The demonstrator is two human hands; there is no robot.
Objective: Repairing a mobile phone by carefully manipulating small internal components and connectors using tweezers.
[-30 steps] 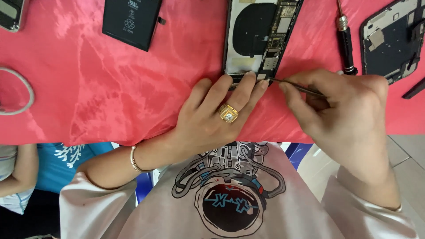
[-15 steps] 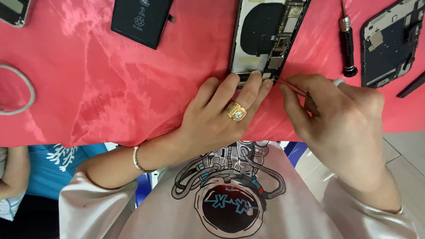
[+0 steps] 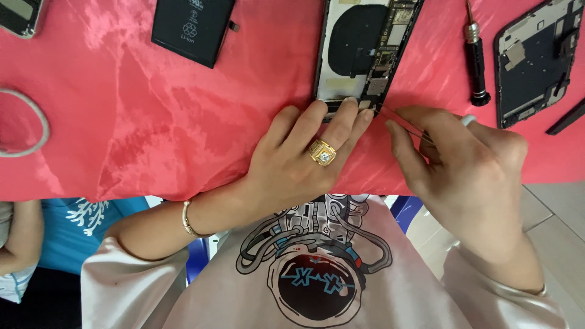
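An opened phone body (image 3: 365, 49) with exposed boards lies on the red cloth (image 3: 152, 116). My left hand (image 3: 304, 158), wearing a gold ring, rests flat with its fingertips pressing on the phone's near edge. My right hand (image 3: 463, 164) pinches thin metal tweezers (image 3: 402, 125), whose tips point at the phone's lower right corner, just beside my left fingertips.
A black battery (image 3: 192, 27) lies at the upper left. A dark screwdriver (image 3: 475, 61) and a second opened phone part (image 3: 536, 61) are to the right. A grey ring (image 3: 24, 125) sits at the left edge. Another person's arm (image 3: 18, 237) shows at lower left.
The view has shifted slightly, so the phone sits a little further right. My right hand has brought the tweezers nearer to the phone's corner. The left hand keeps holding the phone's edge.
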